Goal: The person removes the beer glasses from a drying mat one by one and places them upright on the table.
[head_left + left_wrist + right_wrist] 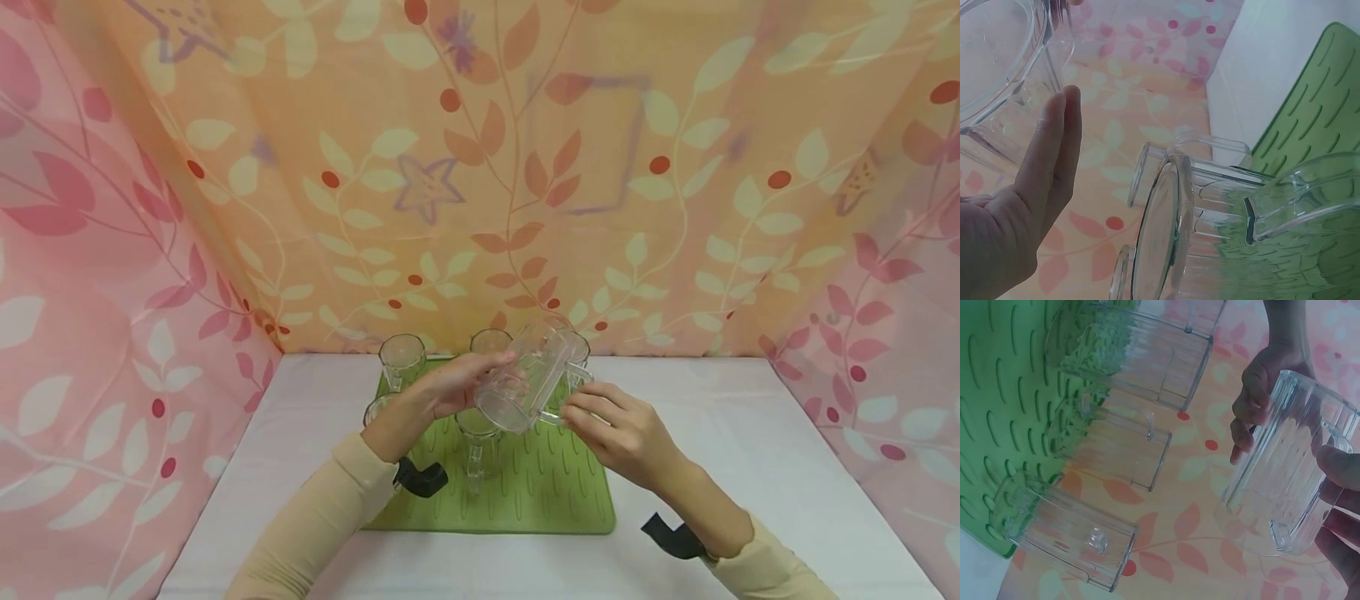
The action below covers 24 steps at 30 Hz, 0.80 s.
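Observation:
A clear mug (pixel 525 379) with ribbed sides is tilted in the air over the green mat. My right hand (pixel 622 429) grips its handle, thumb and fingers closing round it in the right wrist view. On the mug's other side, my left hand (pixel 457 383) touches the wall. Its fingers (pixel 1047 150) lie straight along the mug in the left wrist view. Below the hands, another clear mug (pixel 480 450) stands on the mat with its handle towards me. My left forearm partly hides one more mug (pixel 378 407).
The green ribbed mat (pixel 555 504) lies on a white-covered table (pixel 697 400). Along its back edge stand several clear mugs, one at back left (pixel 402 354), one at back middle (pixel 491 340). Patterned cloth (pixel 510 208) closes off the back and both sides.

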Motion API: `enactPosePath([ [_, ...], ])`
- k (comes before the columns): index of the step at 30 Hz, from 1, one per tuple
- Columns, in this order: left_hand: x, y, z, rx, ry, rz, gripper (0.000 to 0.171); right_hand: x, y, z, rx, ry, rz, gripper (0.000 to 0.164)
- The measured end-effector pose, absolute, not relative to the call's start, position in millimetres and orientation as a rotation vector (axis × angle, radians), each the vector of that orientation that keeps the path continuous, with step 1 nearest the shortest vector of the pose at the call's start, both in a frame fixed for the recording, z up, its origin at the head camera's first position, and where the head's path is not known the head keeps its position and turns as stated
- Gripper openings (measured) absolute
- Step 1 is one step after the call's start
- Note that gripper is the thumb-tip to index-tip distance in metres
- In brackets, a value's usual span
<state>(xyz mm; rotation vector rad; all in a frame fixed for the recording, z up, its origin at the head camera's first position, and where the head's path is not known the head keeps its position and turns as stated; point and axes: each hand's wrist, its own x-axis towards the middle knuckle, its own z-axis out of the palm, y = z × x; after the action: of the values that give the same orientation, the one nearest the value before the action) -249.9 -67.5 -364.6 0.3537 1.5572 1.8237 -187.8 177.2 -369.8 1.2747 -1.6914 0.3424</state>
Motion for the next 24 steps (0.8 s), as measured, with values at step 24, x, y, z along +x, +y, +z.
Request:
enactPosePath([
  [24, -247.2, -68.1, -368.1, 0.379, 1.587, 1.881, 0.054, -188.2, 180.2, -372.2, 1.23, -1.807, 0.459, 0.021],
])
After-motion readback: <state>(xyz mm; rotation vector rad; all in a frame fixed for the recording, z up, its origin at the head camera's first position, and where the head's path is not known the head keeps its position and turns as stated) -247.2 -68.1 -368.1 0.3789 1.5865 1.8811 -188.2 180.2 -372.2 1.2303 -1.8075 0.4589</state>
